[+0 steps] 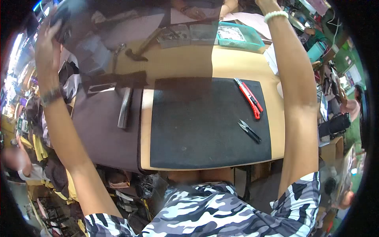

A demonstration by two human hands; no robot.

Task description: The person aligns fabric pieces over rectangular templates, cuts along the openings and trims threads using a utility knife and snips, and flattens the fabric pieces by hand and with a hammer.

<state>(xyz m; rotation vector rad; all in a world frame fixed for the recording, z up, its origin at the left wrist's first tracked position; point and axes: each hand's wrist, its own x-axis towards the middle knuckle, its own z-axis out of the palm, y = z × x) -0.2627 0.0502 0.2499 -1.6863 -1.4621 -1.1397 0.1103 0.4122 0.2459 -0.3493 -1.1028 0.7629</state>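
Sheet [179, 65], dark and see-through, spans the far left and middle of the work area above the bench [237, 61]. Its right edge runs straight, and its lower part overlaps the far portion of a black mat [197, 130].

Left hand [48, 47]: raised at the sheet's left side, fingers upward, blurred. A band [51, 96] encircles the wrist. Left grip: I cannot tell whether it pinches the sheet or is spread beside it.

Right hand [269, 3]: reaching out at the far right, only partly visible. A pale beaded bracelet [275, 15] encircles the wrist. Right grip: I cannot tell its state either, since the fingertips are out of sight.

Mat: lies flat on the bench in front of the person. On its right half, two red cutters [248, 98] lie slanted, side by side. Nearer the person, black-handled snips [250, 132] lie at a similar slant.

Left of the mat: dark cloth [98, 130] covers the bench, with a metal bar [125, 108] on top. A hammer [138, 56] and clear bins [173, 37] show through the sheet.

Far side: a teal basket [252, 43] holds white pieces. Another person's hand [194, 12] also shows through the sheet.
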